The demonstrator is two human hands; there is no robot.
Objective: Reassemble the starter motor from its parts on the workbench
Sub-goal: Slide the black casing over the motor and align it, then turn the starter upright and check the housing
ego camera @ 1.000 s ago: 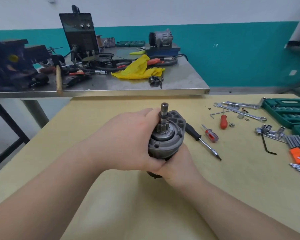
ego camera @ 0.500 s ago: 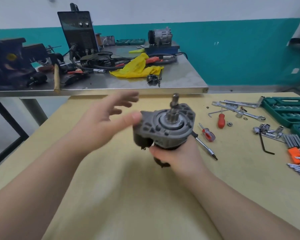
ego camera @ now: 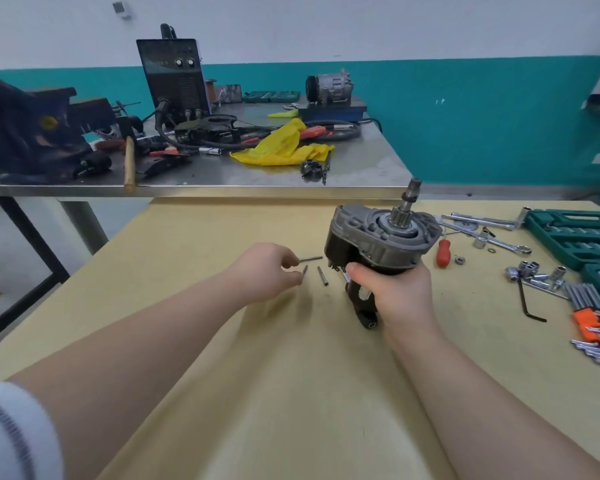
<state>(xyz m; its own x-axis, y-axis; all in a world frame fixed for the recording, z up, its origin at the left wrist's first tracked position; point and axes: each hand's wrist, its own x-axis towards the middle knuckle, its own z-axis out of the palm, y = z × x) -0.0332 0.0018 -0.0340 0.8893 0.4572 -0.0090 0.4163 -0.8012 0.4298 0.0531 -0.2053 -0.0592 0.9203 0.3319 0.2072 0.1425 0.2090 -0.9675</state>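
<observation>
Motor (ego camera: 378,237) now only in your right hand (ego camera: 400,292); your left hand (ego camera: 267,268), at its 9 o'clock, pinches a bolt (ego camera: 310,259): fastening comes next.

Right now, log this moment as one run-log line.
left hand: pinching long bolt on workbench | right hand: gripping starter motor, pinion up | two bolts loose beside
</observation>
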